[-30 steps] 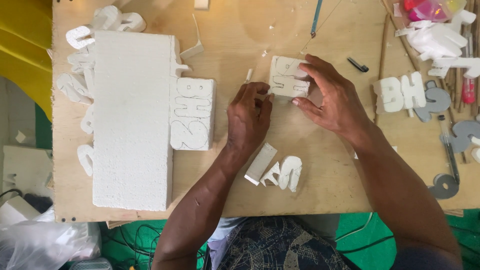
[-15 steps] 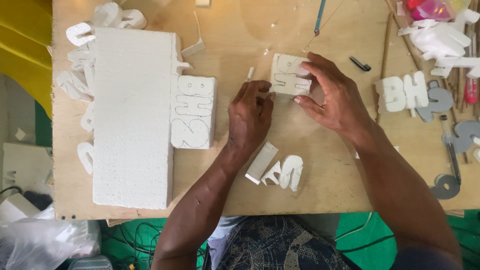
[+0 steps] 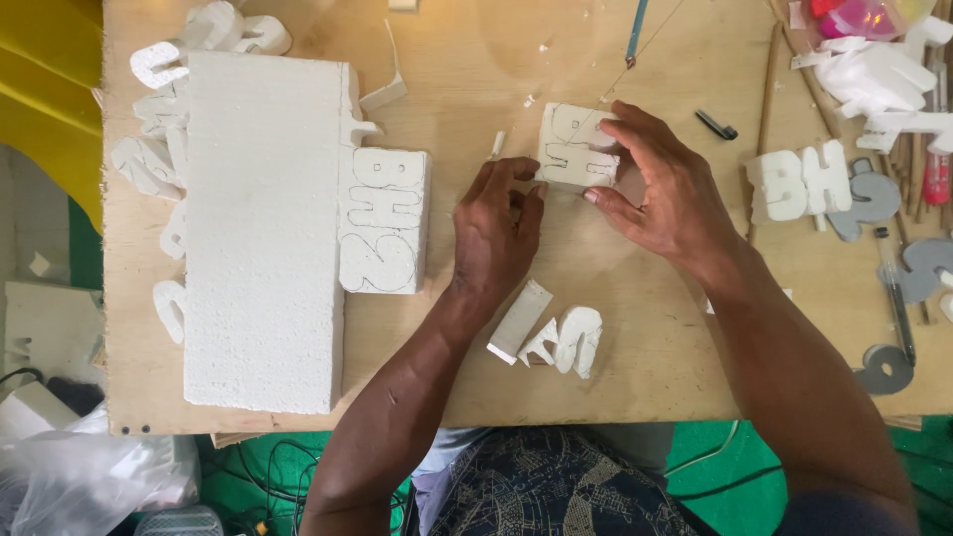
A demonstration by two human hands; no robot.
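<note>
White foam block sits mid-counter at the thin cutting wire; our right hand clamps it, left hand fingertips pinch its edge. We judge cutting underway; next calls for steady feeding.

Both hands on a small white foam block with outlines drawn on it, lying on the plywood worktop. Right hand cups it from the right, fingers over its top and lower edge. Left hand touches its left edge with fingertips. Thin wire runs down to the block from a blue rod. Big foam slab far left, outlined foam piece touching its right side. Cut foam scraps just below the hands. Foam letters to the right.
</note>
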